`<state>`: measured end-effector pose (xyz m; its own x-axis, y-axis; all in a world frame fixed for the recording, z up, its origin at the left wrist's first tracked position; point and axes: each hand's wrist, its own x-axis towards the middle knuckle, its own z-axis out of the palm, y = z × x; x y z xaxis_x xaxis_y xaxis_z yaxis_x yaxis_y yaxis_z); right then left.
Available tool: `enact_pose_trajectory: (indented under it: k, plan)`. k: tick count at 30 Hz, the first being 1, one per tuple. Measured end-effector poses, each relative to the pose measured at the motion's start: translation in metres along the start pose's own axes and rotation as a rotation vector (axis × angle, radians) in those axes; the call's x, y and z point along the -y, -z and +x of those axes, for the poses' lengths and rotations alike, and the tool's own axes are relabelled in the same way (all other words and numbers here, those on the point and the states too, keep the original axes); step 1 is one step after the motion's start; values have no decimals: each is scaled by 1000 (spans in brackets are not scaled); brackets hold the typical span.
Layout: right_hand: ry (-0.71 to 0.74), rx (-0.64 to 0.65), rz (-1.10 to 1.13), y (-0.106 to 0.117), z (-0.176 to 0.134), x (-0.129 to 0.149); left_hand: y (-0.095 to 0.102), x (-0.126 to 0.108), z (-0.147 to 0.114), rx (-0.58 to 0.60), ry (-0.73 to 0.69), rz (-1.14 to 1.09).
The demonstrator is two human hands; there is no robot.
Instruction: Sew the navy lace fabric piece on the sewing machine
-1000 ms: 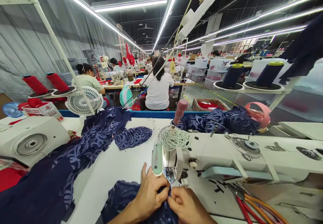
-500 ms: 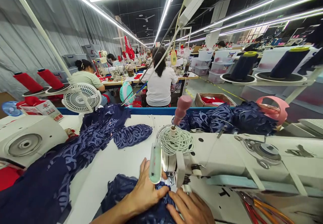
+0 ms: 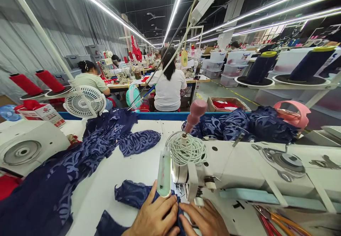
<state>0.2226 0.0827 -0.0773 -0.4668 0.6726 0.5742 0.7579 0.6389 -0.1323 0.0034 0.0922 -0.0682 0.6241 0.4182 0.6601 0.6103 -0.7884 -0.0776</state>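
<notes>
Under the needle end of a white sewing machine (image 3: 234, 168) lies a piece of navy lace fabric (image 3: 133, 193), bunched at its left part. My left hand (image 3: 157, 213) presses over the fabric just before the presser foot (image 3: 181, 190), fingers bent on it and the thumb mostly hidden. Close beside it, my right hand (image 3: 205, 218) has bent fingers at the right edge of the same fabric. A pale green lamp (image 3: 163, 175) hangs in front of the needle area and partly hides it. Another dark blue fabric end (image 3: 110, 224) lies by my left wrist.
A heap of navy lace (image 3: 93, 154) covers the left of the table, with one cut piece (image 3: 140, 142) beside it. Rolled lace bundles (image 3: 234, 122) lie behind the machine. Orange-handled pliers (image 3: 282, 221) lie at lower right. A co-worker (image 3: 169, 90) sits ahead.
My left hand has drawn back toward me and turned, its fingers now lying over the fabric. The bunched fabric has shifted and its dark end now shows apart. My right hand stays close by.
</notes>
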Motion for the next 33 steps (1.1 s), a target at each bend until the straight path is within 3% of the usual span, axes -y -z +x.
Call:
enact_pose_trajectory:
  k: [4,10,14,20,28,33]
  plan:
    - [-38,-55,18,4,14,-7,-10,-3,-5,-74,2,35]
    - [155,46,-98,-2,16,-11,-8,-2,-3,-83,-8,52]
    - [59,118,3,-10,7,-16,-8,-1,0,-114,-9,46]
    - [-102,61,140,-19,-1,-17,-8,0,-2,-100,4,28]
    - [136,196,-168,-24,-12,-21,-8,1,-2,-96,26,-23]
    - [57,167,-217,-24,-14,-14,-9,2,-1,-115,48,-57]
